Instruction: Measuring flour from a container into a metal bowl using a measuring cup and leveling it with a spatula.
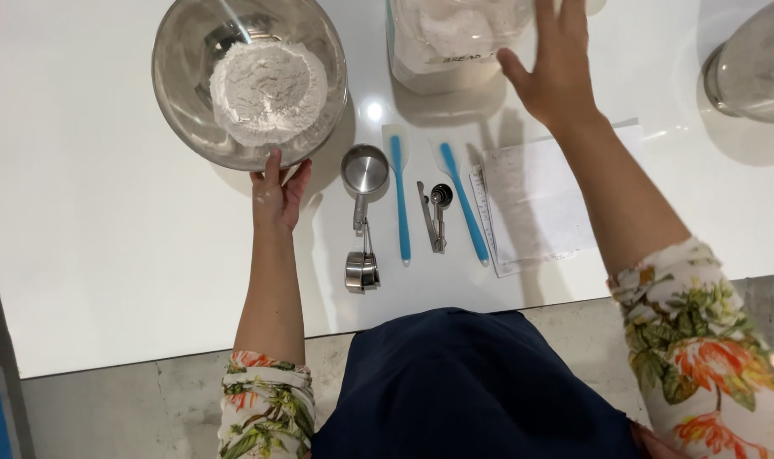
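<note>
At upper left of the frame, the left hand [278,197], grip open, steadies a steel bowl of flour [249,78]; the right hand [555,70], fingers spread, rests against the flour container [455,42] at top centre. Bracing both should prevent spills.

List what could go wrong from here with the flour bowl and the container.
1. The left hand only touches the near rim of the steel bowl, so a push could slide it and puff out the heaped flour.
2. The right hand rests open against the side of the clear flour container, no real grip; it might tip or slip.
3. The right forearm crosses above the paper sheet and blue spatulas, and could drag them.
</note>
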